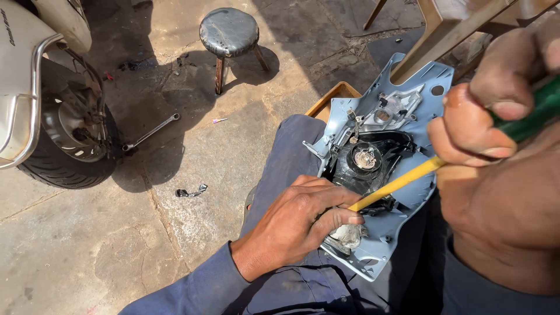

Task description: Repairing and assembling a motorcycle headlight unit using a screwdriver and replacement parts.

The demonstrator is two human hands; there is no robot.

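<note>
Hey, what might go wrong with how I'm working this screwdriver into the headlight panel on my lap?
The screwdriver tip sits right beside the left hand fingers, so a slip might jab them. The pale blue panel only rests on the lap, so it may shift under pressure. The tip works near the black headlight housing, which it might scratch or crack.
</note>
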